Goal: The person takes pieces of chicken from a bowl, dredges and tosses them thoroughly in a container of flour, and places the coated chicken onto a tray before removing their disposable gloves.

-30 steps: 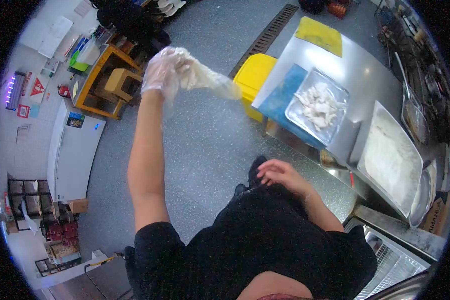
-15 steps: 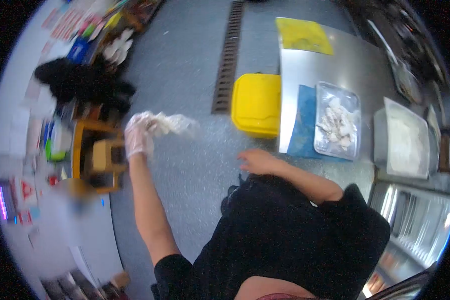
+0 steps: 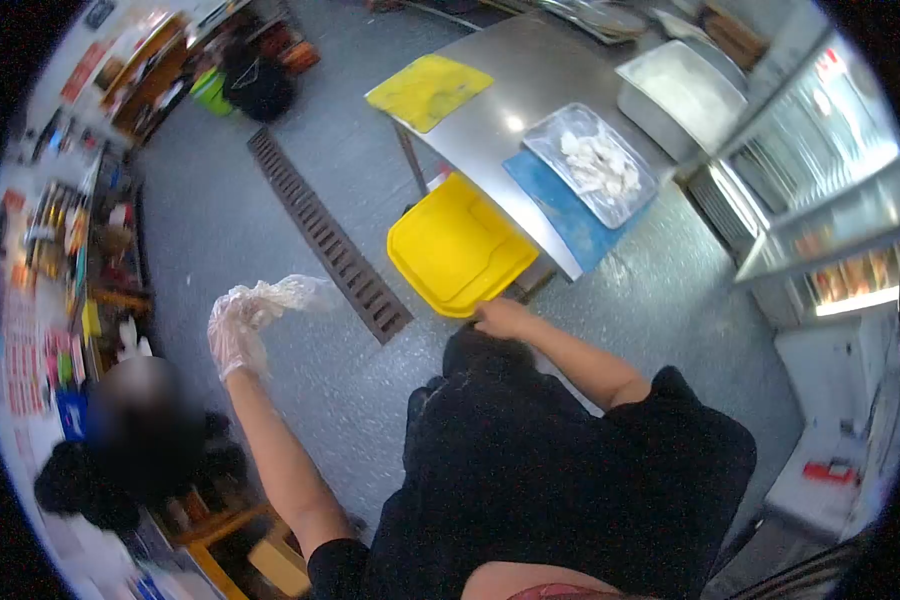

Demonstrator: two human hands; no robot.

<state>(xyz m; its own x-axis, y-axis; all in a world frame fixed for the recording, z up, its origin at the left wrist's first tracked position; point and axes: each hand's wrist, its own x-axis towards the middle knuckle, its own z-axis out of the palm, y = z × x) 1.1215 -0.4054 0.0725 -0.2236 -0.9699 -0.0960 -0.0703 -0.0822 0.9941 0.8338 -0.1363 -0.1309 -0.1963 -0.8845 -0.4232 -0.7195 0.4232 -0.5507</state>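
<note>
My left hand (image 3: pixel 235 335), in a clear disposable glove, is held out over the floor at the left. Its fingers are closed around crumpled, see-through plastic (image 3: pixel 295 295) that trails off to the right and looks like a glove. My right hand (image 3: pixel 505 320) is bare, with loosely bent fingers and nothing visible in them. It is at the near corner of the yellow bin lid (image 3: pixel 460 245); whether it touches the lid I cannot tell. The yellow bin stands partly under the steel table's edge.
The steel table (image 3: pixel 470 120) bears a yellow cloth (image 3: pixel 430 90), a blue cloth (image 3: pixel 570 225) and a clear tray (image 3: pixel 625 205) of white pieces. A grey tub (image 3: pixel 675 100) stands behind. A floor drain (image 3: pixel 320 235) runs past the bin. A person in black (image 3: pixel 150 440) is at the left.
My view has turned right, toward the table and bin. My right hand is now at the bin lid's corner instead of short of it. The left hand still holds the plastic.
</note>
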